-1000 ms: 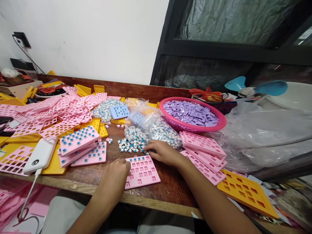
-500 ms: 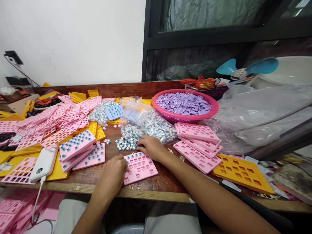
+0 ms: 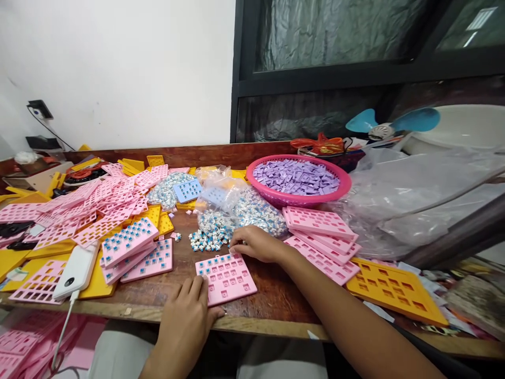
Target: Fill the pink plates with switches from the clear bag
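A pink keypad plate [image 3: 232, 281] with square sockets lies flat near the table's front edge. Blue-and-white key switches [image 3: 215, 261] sit along its far row and at its left side. My left hand [image 3: 187, 313] is on the plate's left edge, fingertips over the border and thumb by the near edge, steadying it. At the far right corner of the plate, my right hand [image 3: 256, 245] has its fingers closed in a pinch; a small switch seems to be between them, mostly hidden. Just behind the plate, a loose pile of switches [image 3: 211, 238] spills from a clear bag [image 3: 260, 213].
Pink plates filled with switches [image 3: 130, 242] are stacked at left, beside a white power bank [image 3: 77, 271]. Bare pink plates [image 3: 321, 223] and a yellow plate [image 3: 396, 289] lie right. Behind stands a pink basket [image 3: 345, 184] of purple pieces, near a blue-bladed fan [image 3: 418, 120].
My right hand has moved from the switch pile to the plate's far right corner. My left hand has shifted nearer the front edge, and its thumb now shows. The camera view has tilted slightly up.
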Demonstrator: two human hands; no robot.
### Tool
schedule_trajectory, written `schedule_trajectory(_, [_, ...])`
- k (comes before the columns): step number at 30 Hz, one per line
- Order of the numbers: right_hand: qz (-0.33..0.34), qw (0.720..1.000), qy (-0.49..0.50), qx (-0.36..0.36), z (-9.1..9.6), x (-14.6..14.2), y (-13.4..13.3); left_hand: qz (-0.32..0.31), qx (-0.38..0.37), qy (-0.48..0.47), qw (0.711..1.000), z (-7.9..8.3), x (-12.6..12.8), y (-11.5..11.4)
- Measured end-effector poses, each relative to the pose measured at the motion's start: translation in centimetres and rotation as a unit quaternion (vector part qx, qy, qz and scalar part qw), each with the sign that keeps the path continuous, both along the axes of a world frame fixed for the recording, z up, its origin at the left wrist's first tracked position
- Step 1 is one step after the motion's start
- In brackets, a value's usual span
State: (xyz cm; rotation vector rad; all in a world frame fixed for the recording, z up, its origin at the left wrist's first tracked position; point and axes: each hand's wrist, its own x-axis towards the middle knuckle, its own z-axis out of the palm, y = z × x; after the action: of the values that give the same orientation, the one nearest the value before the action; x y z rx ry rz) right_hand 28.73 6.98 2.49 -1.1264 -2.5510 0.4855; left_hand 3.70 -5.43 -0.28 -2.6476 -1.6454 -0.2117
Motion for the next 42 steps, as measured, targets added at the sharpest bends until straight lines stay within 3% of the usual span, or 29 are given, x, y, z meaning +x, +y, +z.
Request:
schedule_trajectory(4, [-0.012,0.998,-0.054,-0.004,0.6,0.0,-0.5,-0.008,-0.003,0.017,1.000,-0.4,0.4,-0.2])
schedule_trajectory(8, [-0.020,0.997,-0.071,-0.017,0.6,-0.1,-0.7,-0.010,-0.019,-0.003,1.000,0.7,0.1,0.4])
schedule_trajectory(15, [-0.017,0.998,-0.059,0.002,0.2,-0.6,-0.9,-0.028,-0.070,-0.145,0.987,2.3,-2.3,2.0])
schedule_trajectory(19, [-0.013,0.997,-0.076,-0.005,0.5,-1.0,-1.0,0.000,-0.010,-0.216,0.976,1.1,-4.1,5.0])
schedule_trajectory(22, [-0.021,0.997,-0.079,-0.004,0.3,-1.2,-0.9,0.048,0.080,-0.189,0.978,-0.1,-5.2,7.5])
schedule_trajectory(25, [-0.027,0.996,-0.083,0.011,-0.3,-1.1,-0.8,0.063,0.104,-0.130,0.984,-1.3,-5.4,8.9])
schedule_trajectory(31, [-0.020,0.998,-0.053,0.009,-0.9,-0.9,-0.4,0.081,0.077,-0.029,0.993,-2.7,-5.1,9.0])
schedule_trajectory(37, [-0.028,0.999,-0.022,-0.015,-1.0,-1.1,0.2,0.051,0.084,-0.053,0.994,-2.4,-5.0,9.2])
schedule_trajectory(42, [-0.021,0.999,0.005,-0.030,-0.7,-0.9,0.0,0.050,0.086,-0.042,0.994,-3.3,-5.5,9.5])
